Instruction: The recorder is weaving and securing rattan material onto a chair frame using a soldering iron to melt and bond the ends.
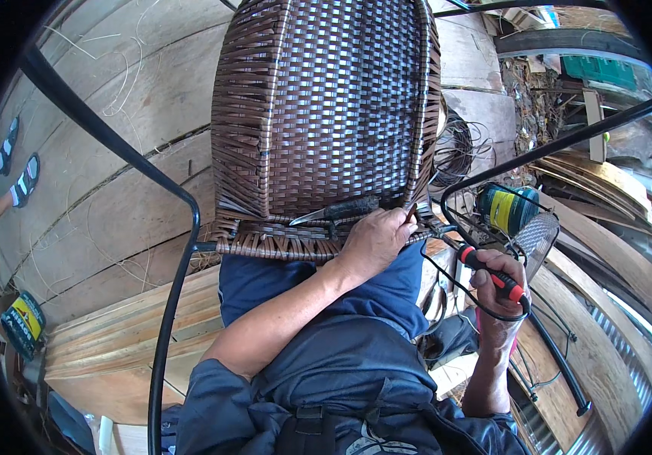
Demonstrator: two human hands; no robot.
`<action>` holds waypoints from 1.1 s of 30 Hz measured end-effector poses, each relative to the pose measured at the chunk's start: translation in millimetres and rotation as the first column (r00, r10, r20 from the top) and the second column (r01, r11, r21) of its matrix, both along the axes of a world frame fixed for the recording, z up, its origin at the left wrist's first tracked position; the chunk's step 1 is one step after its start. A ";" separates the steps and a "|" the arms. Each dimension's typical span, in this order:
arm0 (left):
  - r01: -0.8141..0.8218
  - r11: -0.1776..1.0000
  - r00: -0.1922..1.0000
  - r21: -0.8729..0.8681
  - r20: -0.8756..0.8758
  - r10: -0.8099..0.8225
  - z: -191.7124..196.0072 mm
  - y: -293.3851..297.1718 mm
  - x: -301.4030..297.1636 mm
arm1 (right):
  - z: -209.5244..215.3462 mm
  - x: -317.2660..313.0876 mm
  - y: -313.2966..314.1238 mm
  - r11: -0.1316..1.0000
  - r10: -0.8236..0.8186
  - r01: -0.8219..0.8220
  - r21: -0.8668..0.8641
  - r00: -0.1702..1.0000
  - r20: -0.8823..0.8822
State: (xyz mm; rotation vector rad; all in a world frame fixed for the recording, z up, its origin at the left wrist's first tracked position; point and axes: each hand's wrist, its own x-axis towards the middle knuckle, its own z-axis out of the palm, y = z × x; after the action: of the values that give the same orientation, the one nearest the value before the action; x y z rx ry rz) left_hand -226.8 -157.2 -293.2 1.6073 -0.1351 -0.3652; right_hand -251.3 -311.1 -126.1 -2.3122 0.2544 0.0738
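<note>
Brown woven rattan forms the largest element, a chair back (326, 106) whose long axis runs up and down the picture, its rounded top toward the upper edge and its lower woven rim resting against the person's lap in blue trousers (318, 284). Pale and dark strands alternate across the central panel, while the side borders are wrapped in dark brown strips. Beneath the chair lies a floor of broad, weathered wooden planks (106, 174), scattered with thin loose strands. A black metal tube frame (182, 250) curves down the left side of the chair. At the far left edge, two sandalled feet (18, 171) of another person stand on the planks.

On the right, a coil of dark strands (458, 148) lies beside the chair, and below it a small drum-shaped object in teal and yellow (506, 208) sits within a loop of black wire.

The left hand (375, 243) lies on the chair's lower rim, fingers curled and pressed onto the weave; just beside its fingertips a dark-handled pointed tool (337, 211) lies nearly horizontal across the rim, its metal tip pointing left. The right hand (502, 292), well apart to the right, is closed around a red-and-black tool handle (489, 271), which slants up and to the left toward the chair.
</note>
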 end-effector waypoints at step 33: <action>-0.002 1.000 0.999 -0.029 0.043 0.004 -4.9 0.5 0.0 | 4.8 -7.1 0.7 0.999 0.004 -0.006 -0.053 0.999 -0.047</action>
State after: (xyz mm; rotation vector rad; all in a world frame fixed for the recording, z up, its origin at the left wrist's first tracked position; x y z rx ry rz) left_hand -226.8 -156.7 -298.0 1.5874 -0.1699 -0.3253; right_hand -258.4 -310.4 -121.3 -2.3659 0.2774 0.1249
